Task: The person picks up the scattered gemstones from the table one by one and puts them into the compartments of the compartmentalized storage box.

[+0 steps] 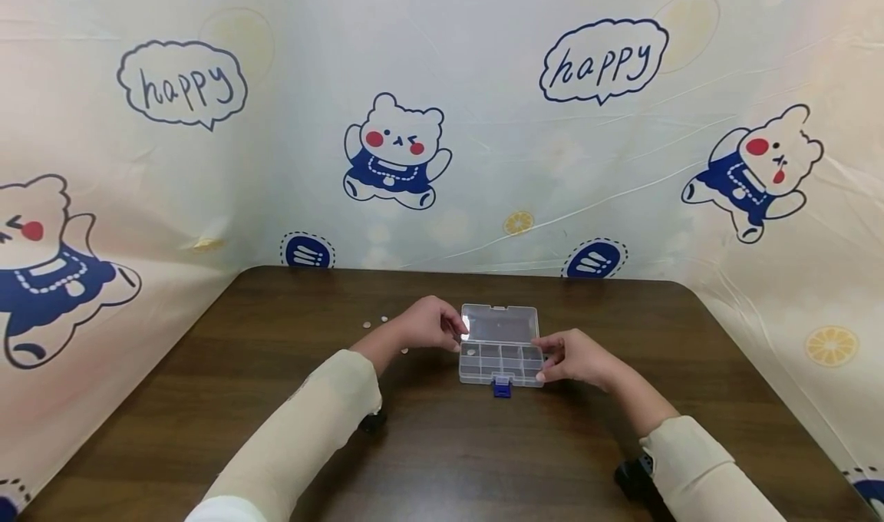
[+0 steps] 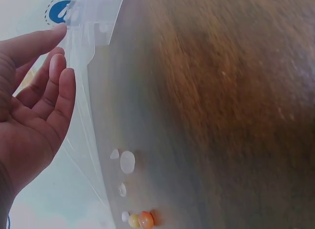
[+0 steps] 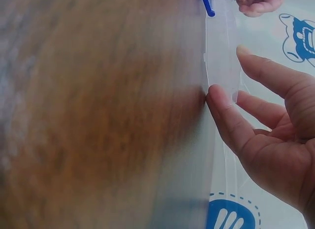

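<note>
Box (image 1: 500,353) is gripped by right hand (image 1: 577,355); left hand (image 1: 428,324), fingers apart, seems empty; filling presumably underway, pieces (image 2: 127,162) left of those fingers needed next.

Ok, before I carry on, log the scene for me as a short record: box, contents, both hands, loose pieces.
Box: clear divided box, lid open, blue latch at front
Contents: small pale piece, back-left compartment
Left hand: beside box's left end; nothing visibly held
Right hand: thumb and finger hold right end
Loose pieces: whitish pieces, orange bead, yellow bead on table
</note>
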`<control>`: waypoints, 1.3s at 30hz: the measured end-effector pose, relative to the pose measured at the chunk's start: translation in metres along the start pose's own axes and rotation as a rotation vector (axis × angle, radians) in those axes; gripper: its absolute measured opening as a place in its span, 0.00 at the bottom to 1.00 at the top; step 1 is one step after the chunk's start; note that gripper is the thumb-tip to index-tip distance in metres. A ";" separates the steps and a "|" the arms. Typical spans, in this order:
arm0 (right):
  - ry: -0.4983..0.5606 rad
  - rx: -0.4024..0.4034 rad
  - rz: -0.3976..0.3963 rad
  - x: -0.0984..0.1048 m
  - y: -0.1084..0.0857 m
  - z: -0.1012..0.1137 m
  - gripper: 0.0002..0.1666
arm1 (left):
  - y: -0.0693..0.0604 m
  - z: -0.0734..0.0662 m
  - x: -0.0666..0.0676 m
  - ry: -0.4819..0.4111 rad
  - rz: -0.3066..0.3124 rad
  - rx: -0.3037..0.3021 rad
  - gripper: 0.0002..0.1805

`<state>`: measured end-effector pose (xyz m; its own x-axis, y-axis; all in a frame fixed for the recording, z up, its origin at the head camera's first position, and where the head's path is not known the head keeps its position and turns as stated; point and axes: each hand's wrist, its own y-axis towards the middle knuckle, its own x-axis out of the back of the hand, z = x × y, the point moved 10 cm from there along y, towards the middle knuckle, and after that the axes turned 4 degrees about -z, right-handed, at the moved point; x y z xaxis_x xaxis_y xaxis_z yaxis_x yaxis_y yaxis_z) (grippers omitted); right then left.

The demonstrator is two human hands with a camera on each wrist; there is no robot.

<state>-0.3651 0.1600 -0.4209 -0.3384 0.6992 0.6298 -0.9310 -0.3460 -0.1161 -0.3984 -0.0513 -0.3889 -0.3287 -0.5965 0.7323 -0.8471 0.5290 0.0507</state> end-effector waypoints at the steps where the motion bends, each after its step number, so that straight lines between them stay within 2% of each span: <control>1: 0.000 0.000 0.001 0.000 0.000 0.000 0.39 | -0.001 0.001 0.001 -0.002 -0.003 0.006 0.10; 6: 0.003 0.007 0.006 -0.001 0.000 -0.001 0.40 | -0.007 0.005 0.004 -0.021 -0.017 0.032 0.10; 12: -0.003 0.005 0.001 0.000 0.001 -0.001 0.39 | -0.012 0.008 0.008 -0.049 -0.027 0.026 0.12; 25: -0.003 0.007 -0.003 0.000 0.002 -0.002 0.40 | -0.024 0.024 0.017 -0.089 -0.044 0.062 0.14; 32: 0.000 0.004 0.001 -0.001 0.002 -0.002 0.39 | -0.031 0.032 0.022 -0.088 -0.065 0.108 0.14; 39: -0.004 0.003 -0.001 0.000 0.001 -0.001 0.39 | -0.036 0.043 0.027 -0.142 -0.082 0.148 0.15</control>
<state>-0.3655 0.1601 -0.4219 -0.3372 0.6971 0.6327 -0.9308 -0.3476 -0.1131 -0.3945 -0.1128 -0.4000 -0.3029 -0.7184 0.6262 -0.9221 0.3869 -0.0022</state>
